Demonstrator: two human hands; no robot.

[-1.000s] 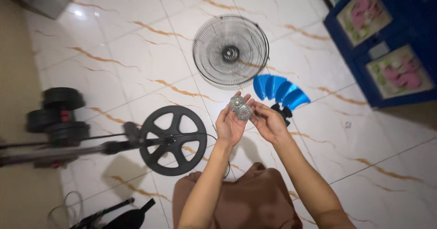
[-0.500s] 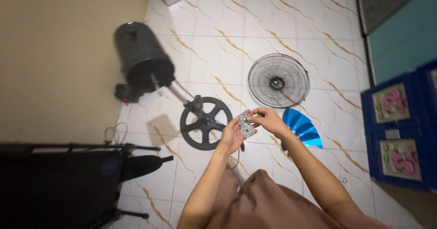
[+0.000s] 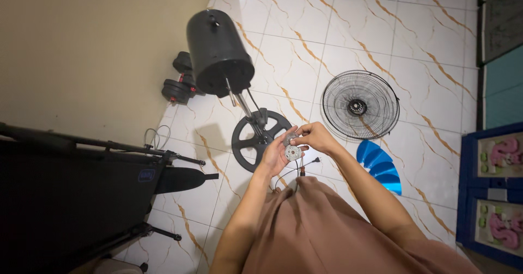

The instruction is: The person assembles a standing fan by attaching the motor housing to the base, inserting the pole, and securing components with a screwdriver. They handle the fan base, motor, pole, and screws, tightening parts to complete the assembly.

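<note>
Silvery metal discs point(image 3: 292, 150), two round perforated pieces, pinched between left hand point(image 3: 276, 155) and right hand point(image 3: 316, 137), above the floor. Same grip as a second ago; view swung, showing motor housing point(image 3: 218, 52). Nearby: base point(image 3: 260, 139), grille point(image 3: 359, 105), blue blade point(image 3: 381, 166). Disc detail too small to read.

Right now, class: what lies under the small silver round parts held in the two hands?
The left hand cups the small silver round parts from below, the right hand pinching on top. Beneath them lies the black spoked base; the floor directly underneath is covered.
</note>
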